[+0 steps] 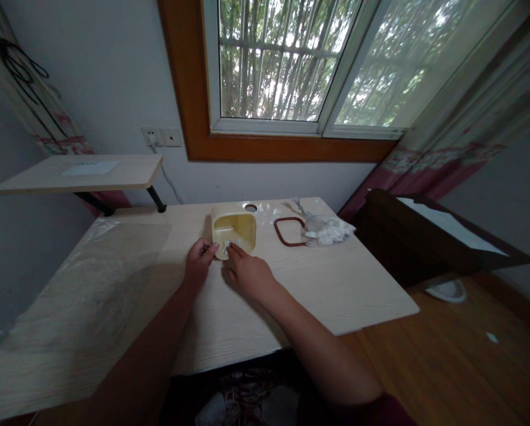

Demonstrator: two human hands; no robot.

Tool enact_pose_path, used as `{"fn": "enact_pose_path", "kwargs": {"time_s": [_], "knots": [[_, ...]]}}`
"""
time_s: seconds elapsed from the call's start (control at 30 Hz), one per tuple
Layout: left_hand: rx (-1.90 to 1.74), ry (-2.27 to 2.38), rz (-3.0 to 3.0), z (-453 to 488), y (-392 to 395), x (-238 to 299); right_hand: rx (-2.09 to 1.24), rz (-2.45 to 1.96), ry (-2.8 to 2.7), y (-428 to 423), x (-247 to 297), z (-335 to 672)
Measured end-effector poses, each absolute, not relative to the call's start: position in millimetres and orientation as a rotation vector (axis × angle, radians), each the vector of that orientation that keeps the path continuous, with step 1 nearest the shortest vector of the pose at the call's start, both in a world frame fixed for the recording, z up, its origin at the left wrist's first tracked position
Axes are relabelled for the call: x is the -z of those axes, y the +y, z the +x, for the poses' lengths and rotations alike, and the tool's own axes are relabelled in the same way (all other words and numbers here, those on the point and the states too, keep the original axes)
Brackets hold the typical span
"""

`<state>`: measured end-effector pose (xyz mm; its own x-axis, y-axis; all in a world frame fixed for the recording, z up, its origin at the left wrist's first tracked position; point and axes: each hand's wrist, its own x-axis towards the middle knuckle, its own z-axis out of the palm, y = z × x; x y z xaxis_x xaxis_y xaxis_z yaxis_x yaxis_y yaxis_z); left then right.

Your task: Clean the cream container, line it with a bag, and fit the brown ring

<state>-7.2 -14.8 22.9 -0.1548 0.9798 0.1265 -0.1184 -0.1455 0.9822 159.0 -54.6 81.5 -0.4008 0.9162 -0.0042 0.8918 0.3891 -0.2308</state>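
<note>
currently on the desk [331, 290]: one yellow tub [241, 231], plastic, square with rounded corners, open, a white scrap [229, 244] at its near wall. left hand [198, 263]: fingers loosely together at the tub's near left corner, touching or just beside it, cannot tell which. right hand [247, 275]: fingertips [236, 253] together over the near rim, on the scrap; whether clamped, cannot tell. tub judged light and stiff, thin-walled, perhaps slick to the touch; surest hold likely at the rim. scrap looks soft and flimsy. beyond the tub, a rust-red gasket [289, 218], and just beside it a crumpled plastic bag [326, 231] with white wadding.
</note>
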Motion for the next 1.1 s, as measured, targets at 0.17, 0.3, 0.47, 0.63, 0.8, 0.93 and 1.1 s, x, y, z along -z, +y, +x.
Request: {"fn": "enact_pose_path", "kwargs": {"time_s": [0.17, 0.3, 0.47, 0.63, 0.8, 0.93, 1.1], "knots": [[-1.483, 1.151, 1.131, -7, -15, -24, -0.32, -1.592, -2.519, -57, -82, 156], [-1.483, 1.159, 1.144, -7, -15, -23, -0.288, -1.628, -2.512, -53, -82, 161], [-1.494, 1.178, 1.152, -6, -15, -23, -0.265, -1.798, -2.493, -48, -85, 167], [-1.501, 1.185, 1.154, -6, -15, -23, -0.244, -1.8, -2.498, -47, -85, 166], [-1.492, 1.18, 1.151, -6, -15, -25, -0.27, -1.703, -2.516, -51, -83, 156], [-1.495, 1.17, 1.15, -7, -15, -25, -0.279, -1.578, -2.526, -53, -82, 152], [-1.484, 1.16, 1.147, -7, -14, -23, -0.288, -1.61, -2.521, -51, -82, 156]]}}
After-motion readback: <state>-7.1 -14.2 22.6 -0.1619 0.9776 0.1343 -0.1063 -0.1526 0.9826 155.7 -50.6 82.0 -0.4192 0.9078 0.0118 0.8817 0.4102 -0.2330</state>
